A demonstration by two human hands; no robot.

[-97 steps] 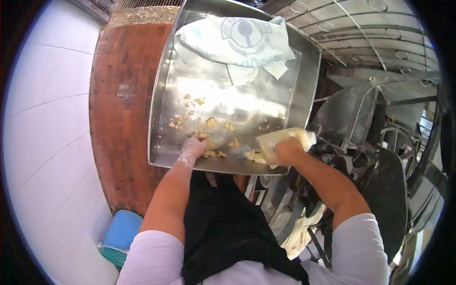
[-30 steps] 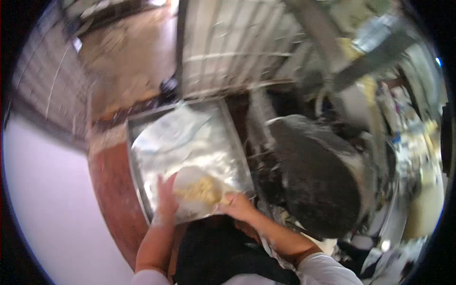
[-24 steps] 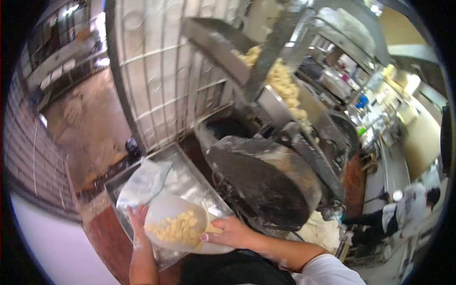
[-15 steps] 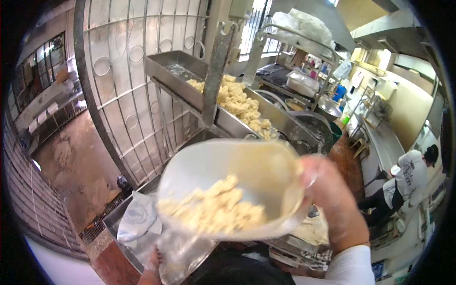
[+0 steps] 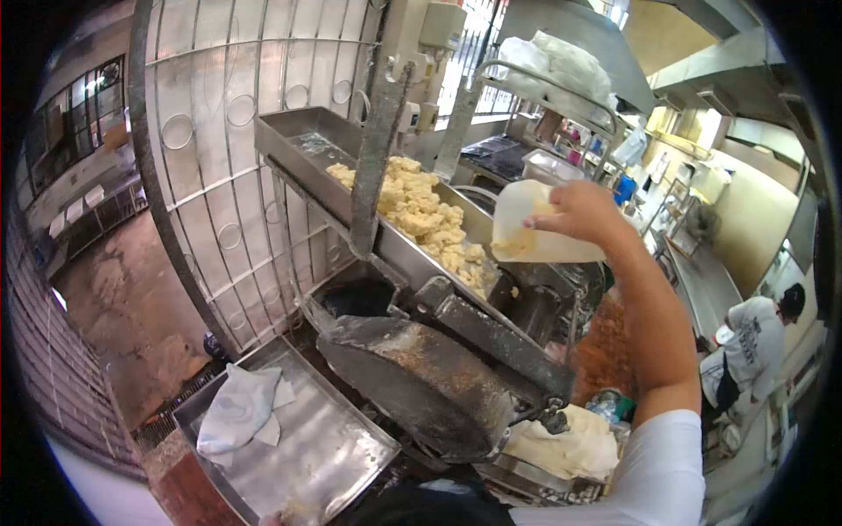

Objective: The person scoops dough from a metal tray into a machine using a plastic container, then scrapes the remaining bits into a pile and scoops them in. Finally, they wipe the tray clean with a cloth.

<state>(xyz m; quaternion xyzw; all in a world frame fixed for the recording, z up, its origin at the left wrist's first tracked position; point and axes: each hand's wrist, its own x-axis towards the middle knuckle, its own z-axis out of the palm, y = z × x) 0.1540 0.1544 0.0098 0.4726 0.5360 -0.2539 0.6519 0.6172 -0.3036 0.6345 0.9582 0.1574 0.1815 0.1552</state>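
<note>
My right hand [image 5: 574, 213] grips a translucent plastic scoop [image 5: 517, 230] near the right end of a long metal trough [image 5: 307, 171]. The scoop is tilted, with some pale yellow residue inside; whether more lies in it I cannot tell. Clumps of pale yellow dough [image 5: 425, 210] fill the middle and lower part of the trough. Of my left hand [image 5: 271, 519] only a sliver shows at the bottom edge, by the near side of a flat metal tray [image 5: 324, 438], its fingers hidden. A white cloth or bag [image 5: 241, 408] lies in that tray.
Below the trough sits a dark, worn machine housing [image 5: 412, 377]. A pale cloth-like sheet [image 5: 566, 443] lies to its right. A barred gate [image 5: 210, 202] stands at left. A co-worker [image 5: 754, 337] bends at the far right, near a long counter [image 5: 702, 272].
My right hand has carried the scoop away from me, up and right toward the trough's end. The dough pieces seen in the scoop are no longer visible there. My left hand has slipped mostly out of view.
</note>
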